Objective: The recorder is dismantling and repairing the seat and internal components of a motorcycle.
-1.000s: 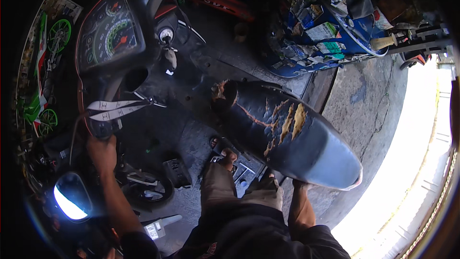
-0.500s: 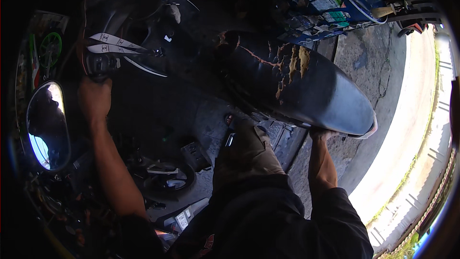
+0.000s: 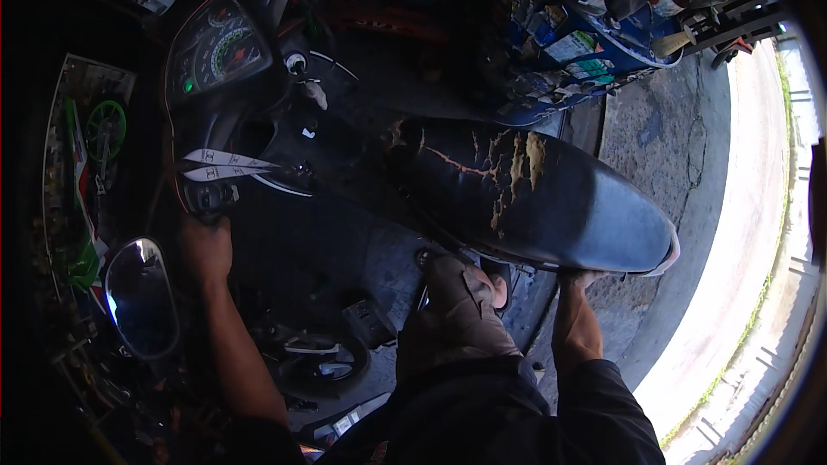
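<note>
A dark motorbike stands in front of me, its long black seat (image 3: 551, 207) torn and cracked toward the front, with yellow foam showing. My left hand (image 3: 207, 250) is closed around the left handlebar grip, just below the switch housing (image 3: 209, 196). Under the rear edge of the seat, my right hand (image 3: 582, 278) grips the bike's tail; its fingers are mostly hidden there. The instrument panel (image 3: 222, 52) shows a small green light. A white printed strap (image 3: 228, 165) hangs over the cockpit, and an oval mirror (image 3: 145, 297) sits to the left of my forearm.
A blue drum (image 3: 620, 47) heaped with packaging stands beyond the seat. At the left are a green wheel (image 3: 106, 129) and cluttered shelving. A dark wheel (image 3: 332, 366) lies on the floor by my legs. Sunlit pavement (image 3: 732, 275) runs along the right.
The handlebar, seat and drum all sit lower or shifted in view, as my head has tilted. More of the instrument panel and one foot shows. Both hands keep their holds.
</note>
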Demonstrator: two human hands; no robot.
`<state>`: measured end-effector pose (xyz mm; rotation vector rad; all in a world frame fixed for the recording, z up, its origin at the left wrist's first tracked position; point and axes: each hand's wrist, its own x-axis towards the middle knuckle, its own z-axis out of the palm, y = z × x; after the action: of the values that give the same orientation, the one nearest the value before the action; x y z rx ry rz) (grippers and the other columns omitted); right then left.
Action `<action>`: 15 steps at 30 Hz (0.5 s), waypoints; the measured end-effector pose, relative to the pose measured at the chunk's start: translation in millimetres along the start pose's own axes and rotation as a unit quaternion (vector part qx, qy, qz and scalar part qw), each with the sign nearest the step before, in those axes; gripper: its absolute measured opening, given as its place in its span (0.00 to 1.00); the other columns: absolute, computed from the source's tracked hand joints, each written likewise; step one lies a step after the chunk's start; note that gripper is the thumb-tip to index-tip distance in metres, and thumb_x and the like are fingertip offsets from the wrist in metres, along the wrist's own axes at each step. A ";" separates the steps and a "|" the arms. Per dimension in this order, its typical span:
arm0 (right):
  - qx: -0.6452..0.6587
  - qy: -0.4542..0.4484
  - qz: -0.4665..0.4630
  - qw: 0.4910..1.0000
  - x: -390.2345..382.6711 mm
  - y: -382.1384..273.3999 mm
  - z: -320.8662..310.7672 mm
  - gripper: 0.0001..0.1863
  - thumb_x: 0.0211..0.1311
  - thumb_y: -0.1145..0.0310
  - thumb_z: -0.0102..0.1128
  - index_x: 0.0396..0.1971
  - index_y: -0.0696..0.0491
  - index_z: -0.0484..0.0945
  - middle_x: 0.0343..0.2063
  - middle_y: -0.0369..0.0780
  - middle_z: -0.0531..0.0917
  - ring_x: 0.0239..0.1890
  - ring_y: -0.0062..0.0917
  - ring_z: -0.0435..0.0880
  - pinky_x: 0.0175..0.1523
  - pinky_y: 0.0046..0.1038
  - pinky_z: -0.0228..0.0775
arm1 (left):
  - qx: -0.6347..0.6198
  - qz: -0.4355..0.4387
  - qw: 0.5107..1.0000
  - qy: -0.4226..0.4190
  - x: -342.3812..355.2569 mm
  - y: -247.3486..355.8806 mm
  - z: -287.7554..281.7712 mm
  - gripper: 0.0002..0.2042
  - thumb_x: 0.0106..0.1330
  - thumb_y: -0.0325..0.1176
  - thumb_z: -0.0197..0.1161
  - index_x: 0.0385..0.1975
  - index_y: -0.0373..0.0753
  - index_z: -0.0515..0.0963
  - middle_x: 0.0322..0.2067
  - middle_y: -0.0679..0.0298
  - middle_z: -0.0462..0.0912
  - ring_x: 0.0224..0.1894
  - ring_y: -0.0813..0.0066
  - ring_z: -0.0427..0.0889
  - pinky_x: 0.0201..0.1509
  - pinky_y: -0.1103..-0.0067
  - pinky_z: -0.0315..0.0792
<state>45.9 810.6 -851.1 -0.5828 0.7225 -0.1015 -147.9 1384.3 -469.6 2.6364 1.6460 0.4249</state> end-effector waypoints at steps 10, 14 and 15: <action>-0.015 0.038 -0.023 0.999 0.2 4.1 5.6 0.56 0.55 0.16 0.26 0.74 0.45 0.56 0.72 0.40 0.60 0.73 0.43 0.55 0.77 0.50 0.41 | 0.173 -0.016 0.985 0.016 2.0 9.0 5.8 0.24 0.50 0.34 0.71 0.47 0.29 0.78 0.48 0.41 0.82 0.51 0.44 0.81 0.56 0.61 0.75; -0.013 0.045 -0.030 0.998 -9.3 13.9 12.7 0.57 0.55 0.16 0.27 0.74 0.45 0.55 0.72 0.40 0.60 0.73 0.43 0.55 0.77 0.50 0.41 | 0.160 -0.037 0.983 0.087 5.4 3.9 8.4 0.32 0.49 0.31 0.71 0.58 0.30 0.71 0.56 0.42 0.76 0.59 0.45 0.76 0.62 0.62 0.72; -0.009 0.040 -0.029 0.999 -4.9 15.9 17.5 0.57 0.55 0.16 0.27 0.74 0.45 0.55 0.72 0.40 0.60 0.73 0.43 0.55 0.76 0.50 0.41 | 0.122 -0.028 0.989 0.074 7.6 -16.8 16.0 0.35 0.50 0.29 0.71 0.61 0.31 0.67 0.59 0.43 0.74 0.62 0.47 0.74 0.64 0.63 0.70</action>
<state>51.9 833.5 -846.2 -0.6194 0.7847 -0.1734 -156.0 1400.8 -485.8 2.7813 1.9260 0.4530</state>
